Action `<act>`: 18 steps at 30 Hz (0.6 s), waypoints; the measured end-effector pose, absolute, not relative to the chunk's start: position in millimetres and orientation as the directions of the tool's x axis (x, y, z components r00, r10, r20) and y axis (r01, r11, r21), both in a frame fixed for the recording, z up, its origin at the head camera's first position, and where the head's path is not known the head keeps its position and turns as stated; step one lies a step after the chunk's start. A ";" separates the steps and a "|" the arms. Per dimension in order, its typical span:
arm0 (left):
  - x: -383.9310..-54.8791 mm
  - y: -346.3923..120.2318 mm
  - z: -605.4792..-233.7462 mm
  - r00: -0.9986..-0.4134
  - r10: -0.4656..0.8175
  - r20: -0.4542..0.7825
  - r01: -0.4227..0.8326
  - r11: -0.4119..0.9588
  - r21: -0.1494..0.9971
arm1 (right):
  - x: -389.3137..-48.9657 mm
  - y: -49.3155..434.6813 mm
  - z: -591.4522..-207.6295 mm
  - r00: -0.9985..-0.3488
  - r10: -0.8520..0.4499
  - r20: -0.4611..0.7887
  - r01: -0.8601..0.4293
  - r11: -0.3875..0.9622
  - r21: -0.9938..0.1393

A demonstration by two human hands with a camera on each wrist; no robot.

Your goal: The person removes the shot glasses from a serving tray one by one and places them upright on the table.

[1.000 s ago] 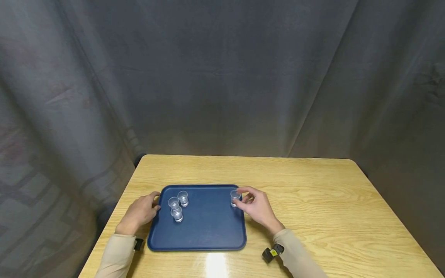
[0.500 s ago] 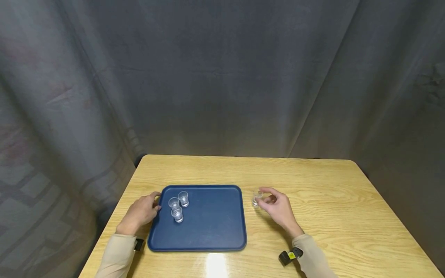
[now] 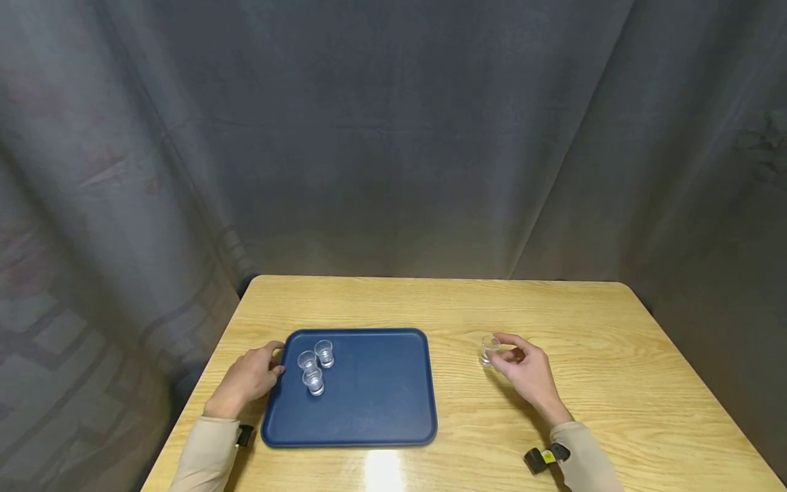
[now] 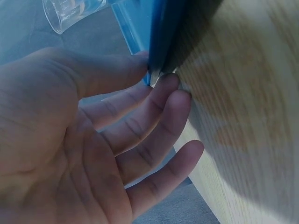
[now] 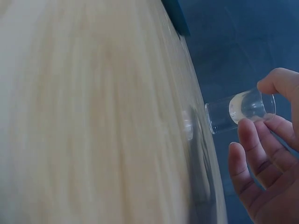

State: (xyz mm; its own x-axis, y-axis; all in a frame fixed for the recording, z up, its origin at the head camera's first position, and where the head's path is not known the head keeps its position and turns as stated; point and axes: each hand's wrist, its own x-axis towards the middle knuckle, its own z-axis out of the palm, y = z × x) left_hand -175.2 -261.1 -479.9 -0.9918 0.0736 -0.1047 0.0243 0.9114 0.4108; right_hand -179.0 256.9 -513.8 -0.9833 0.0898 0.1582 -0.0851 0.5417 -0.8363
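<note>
My right hand (image 3: 530, 374) pinches a small clear shot glass (image 3: 486, 357) between thumb and fingers, to the right of the tray. In the right wrist view the shot glass (image 5: 222, 114) is gripped near its rim, its thick base close over the table. At the left side of a blue tray (image 3: 378, 410), my left hand (image 3: 246, 376) holds the edge. The left wrist view has the thumb (image 4: 114, 72) against the tray's rim and the fingers curled by its underside. Three more shot glasses stand grouped on the tray's left part: a back one (image 3: 324, 354), a middle one (image 3: 306, 360) and a front one (image 3: 313, 383).
The tray lies on a light wooden table (image 3: 615, 383), near its front left. Grey curtains (image 3: 393, 137) hang behind the table and along both sides. A black wrist camera (image 3: 536, 461) is strapped to the right wrist.
My right hand has carried the shot glass from the tray's right edge out over the table, moving steadily right. The left hand, the tray and the other glasses stay in place.
</note>
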 end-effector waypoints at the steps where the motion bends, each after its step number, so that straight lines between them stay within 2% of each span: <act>1: -175.1 -261.2 -480.1 -0.992 0.075 -0.101 0.027 0.910 0.413 | -178.7 260.3 -513.5 -0.983 0.095 0.159 -0.083 0.543 -0.836; 18: -173.9 -262.1 -480.1 -0.992 0.080 -0.094 0.031 0.901 0.433 | -169.8 291.9 -511.5 -0.983 0.114 0.147 -0.057 0.568 -0.821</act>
